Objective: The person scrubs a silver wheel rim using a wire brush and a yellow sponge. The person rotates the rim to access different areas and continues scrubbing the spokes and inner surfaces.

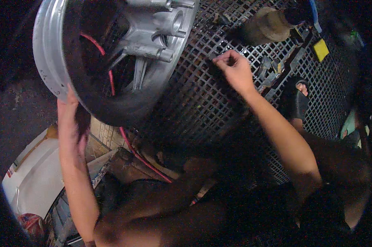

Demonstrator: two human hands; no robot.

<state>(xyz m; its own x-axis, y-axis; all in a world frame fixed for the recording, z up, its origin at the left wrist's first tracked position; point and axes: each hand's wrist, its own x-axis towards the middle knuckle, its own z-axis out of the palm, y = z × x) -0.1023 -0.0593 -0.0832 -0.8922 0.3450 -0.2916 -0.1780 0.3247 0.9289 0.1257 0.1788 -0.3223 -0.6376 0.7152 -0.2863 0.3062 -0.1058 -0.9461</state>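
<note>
A silver metal wheel rim (48,53) is tilted up at the upper left, its spokes and hub (161,35) on the inner side. My left hand (70,109) grips the lower left edge of the rim, with part of its fingers hidden by the metal. To the right of the wheel, and apart from it, my right hand (237,68) hovers over a dark floor grating (206,82). Its thumb and fingertips are pinched together; whatever they hold, if anything, is too small to make out.
A brown, dirty cylindrical object (268,24) lies on the grating beyond my right hand, near a yellow square piece (321,50). A red hose or cable (140,158) runs past the wheel. A sandalled foot (302,92) is at right, a white panel (38,173) at lower left.
</note>
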